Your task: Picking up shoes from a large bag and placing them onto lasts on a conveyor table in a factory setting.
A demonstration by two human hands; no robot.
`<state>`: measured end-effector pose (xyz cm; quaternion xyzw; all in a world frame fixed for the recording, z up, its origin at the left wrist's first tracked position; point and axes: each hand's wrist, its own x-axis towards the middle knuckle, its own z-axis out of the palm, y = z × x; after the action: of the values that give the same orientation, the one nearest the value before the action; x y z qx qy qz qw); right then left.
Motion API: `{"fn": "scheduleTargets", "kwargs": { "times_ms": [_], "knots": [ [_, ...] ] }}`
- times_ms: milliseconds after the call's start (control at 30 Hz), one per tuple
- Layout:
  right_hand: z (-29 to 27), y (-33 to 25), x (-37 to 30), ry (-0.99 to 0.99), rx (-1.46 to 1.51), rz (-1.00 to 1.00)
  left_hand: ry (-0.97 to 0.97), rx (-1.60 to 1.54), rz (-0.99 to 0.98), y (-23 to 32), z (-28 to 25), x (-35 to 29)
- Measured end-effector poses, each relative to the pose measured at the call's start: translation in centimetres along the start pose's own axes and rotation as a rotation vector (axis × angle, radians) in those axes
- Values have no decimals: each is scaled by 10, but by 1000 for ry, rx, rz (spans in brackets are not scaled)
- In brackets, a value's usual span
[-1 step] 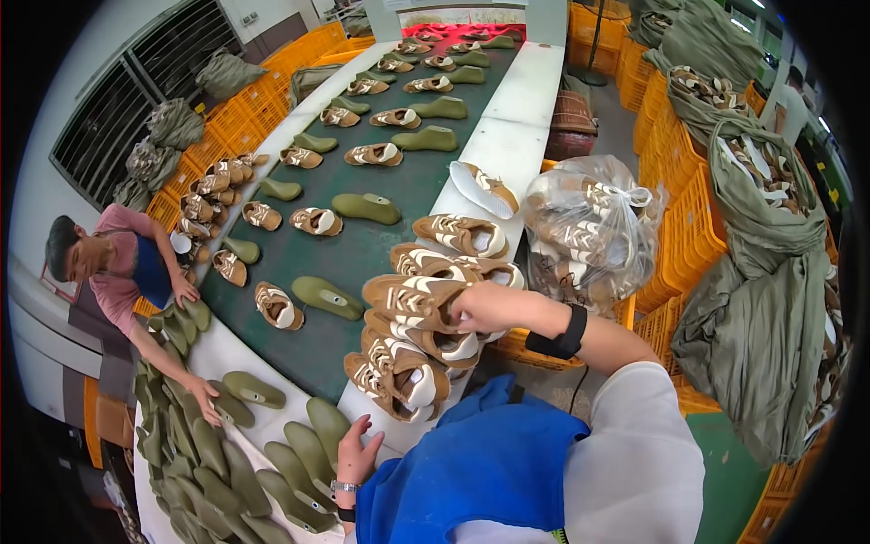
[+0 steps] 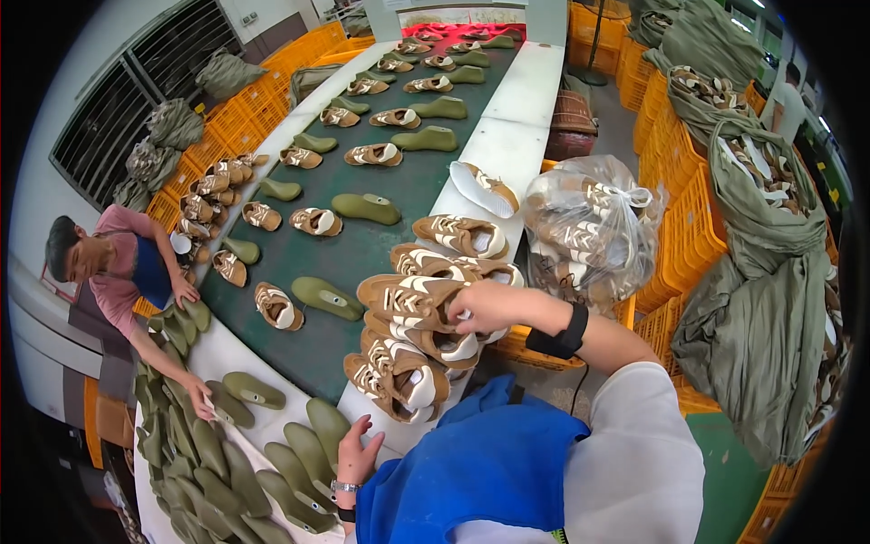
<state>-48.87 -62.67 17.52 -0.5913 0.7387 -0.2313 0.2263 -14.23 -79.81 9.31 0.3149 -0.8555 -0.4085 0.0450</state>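
Note:
My right hand (image 2: 485, 306) is closed on the heel opening of a brown sneaker upper with cream trim (image 2: 405, 301), which sits on top of a row of similar shoe uppers (image 2: 399, 374) at the near right edge of the conveyor. My left hand (image 2: 359, 451) has its fingers apart and holds nothing. It is beside several green shoe lasts (image 2: 308, 451), close to my blue apron (image 2: 462, 462). Whether its fingertips touch the nearest last, I cannot tell.
On the green conveyor belt (image 2: 258, 311), uppers and lasts lie in rows. A co-worker (image 2: 127, 258) reaches over a heap of lasts (image 2: 181, 453) at left. A clear bag of shoes (image 2: 591, 231) and stacked orange crates (image 2: 684, 245) stand at right.
My right hand and the sneaker upper have shifted slightly left. The co-worker's lower hand has moved a little. My left hand stays put.

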Motion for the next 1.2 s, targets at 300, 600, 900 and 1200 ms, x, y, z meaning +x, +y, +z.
{"fn": "scheduleTargets", "kwargs": {
  "times_ms": [300,600,900,1200],
  "knots": [
    [-58,218,51,454,-260,818,21,106,-66,21,12,0],
    [-39,285,83,457,-190,785,160,87,-144,21,25,-17],
    [-64,192,63,663,-224,196,396,65,-217,10,37,-32],
    [-20,61,4,77,-431,167,433,89,-219,-8,27,-55]
  ]
}}
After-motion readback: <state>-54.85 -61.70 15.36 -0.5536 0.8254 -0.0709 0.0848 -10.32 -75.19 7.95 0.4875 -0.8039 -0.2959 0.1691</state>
